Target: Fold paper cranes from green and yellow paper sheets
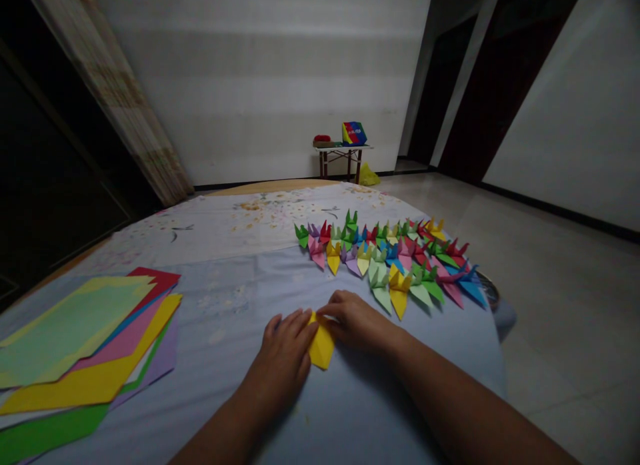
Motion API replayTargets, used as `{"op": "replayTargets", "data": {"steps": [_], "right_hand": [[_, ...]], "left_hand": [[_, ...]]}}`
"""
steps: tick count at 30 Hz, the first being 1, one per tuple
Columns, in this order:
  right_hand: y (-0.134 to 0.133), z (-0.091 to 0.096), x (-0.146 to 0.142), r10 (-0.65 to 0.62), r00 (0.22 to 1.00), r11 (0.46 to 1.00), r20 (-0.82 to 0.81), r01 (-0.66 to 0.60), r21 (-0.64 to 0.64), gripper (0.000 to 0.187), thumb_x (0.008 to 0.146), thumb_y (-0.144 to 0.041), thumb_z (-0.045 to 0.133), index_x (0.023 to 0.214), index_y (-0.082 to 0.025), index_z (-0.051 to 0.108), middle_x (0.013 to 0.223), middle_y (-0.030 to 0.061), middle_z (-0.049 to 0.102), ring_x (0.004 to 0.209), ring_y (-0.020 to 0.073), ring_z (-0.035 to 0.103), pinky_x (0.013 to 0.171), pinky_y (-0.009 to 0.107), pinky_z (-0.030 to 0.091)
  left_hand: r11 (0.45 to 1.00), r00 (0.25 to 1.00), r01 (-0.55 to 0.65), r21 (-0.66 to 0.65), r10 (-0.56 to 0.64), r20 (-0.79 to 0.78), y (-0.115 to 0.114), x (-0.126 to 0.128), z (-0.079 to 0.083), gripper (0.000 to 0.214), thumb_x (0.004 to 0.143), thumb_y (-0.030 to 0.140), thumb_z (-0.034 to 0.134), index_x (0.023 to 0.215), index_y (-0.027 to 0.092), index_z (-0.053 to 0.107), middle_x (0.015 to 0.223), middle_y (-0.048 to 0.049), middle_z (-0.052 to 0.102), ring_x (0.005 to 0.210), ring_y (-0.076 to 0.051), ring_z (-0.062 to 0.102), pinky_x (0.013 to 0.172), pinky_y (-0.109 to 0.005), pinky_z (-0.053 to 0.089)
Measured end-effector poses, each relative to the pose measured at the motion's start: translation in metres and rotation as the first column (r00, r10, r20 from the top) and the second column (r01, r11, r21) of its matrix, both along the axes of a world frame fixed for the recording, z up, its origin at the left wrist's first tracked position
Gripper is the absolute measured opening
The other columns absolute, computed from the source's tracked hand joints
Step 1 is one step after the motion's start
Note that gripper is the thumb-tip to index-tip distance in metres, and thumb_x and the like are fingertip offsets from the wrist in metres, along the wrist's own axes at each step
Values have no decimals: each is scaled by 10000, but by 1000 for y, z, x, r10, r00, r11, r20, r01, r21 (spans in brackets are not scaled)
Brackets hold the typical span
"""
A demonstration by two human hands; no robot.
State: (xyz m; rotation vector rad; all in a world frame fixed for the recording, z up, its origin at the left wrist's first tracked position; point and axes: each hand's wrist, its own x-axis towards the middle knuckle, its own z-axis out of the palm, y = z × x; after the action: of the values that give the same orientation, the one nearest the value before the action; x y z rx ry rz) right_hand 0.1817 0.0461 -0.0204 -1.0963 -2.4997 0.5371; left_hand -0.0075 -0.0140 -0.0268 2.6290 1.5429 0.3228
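A partly folded yellow paper (321, 345) lies on the light blue cloth of the table (225, 305). My left hand (286, 352) rests on its left side, fingertips pressed to the paper's top edge. My right hand (356, 322) presses the paper's upper right corner with curled fingers. Both hands pinch the same fold. Just beyond them lies a spread of several finished origami cranes (390, 258) in many colours.
A stack of coloured paper sheets (85, 338) lies at the left on the cloth. The table edge (493, 298) drops off at the right to a tiled floor. A small side table (343, 155) with a colourful box stands by the far wall.
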Motion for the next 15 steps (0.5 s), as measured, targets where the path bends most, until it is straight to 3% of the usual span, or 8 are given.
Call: {"op": "replayTargets", "data": {"steps": [4,15], "right_hand": [[-2,0,-1,4,996,994,94,-14,105,240,837,-218,531,1042,-270,645,983,74,569,922,200,474,761,313,315],[-9,6,-2,-26,958,982,286,-30,188,226,880,-278,485,1070,-274,608,1065,87,562,959,235,419,733,347,252]], "left_hand": [[999,1000,-24,-24,24,-17,-2,5,0,508,760,84,404,1250,192,485,1362,-104,461,1278,-260,361,1045,-536,227],[995,995,-94,13,94,27,-4,12,-9,517,730,58,397,1218,192,505,1363,-113,459,1282,-265,353,1057,-554,159]]}}
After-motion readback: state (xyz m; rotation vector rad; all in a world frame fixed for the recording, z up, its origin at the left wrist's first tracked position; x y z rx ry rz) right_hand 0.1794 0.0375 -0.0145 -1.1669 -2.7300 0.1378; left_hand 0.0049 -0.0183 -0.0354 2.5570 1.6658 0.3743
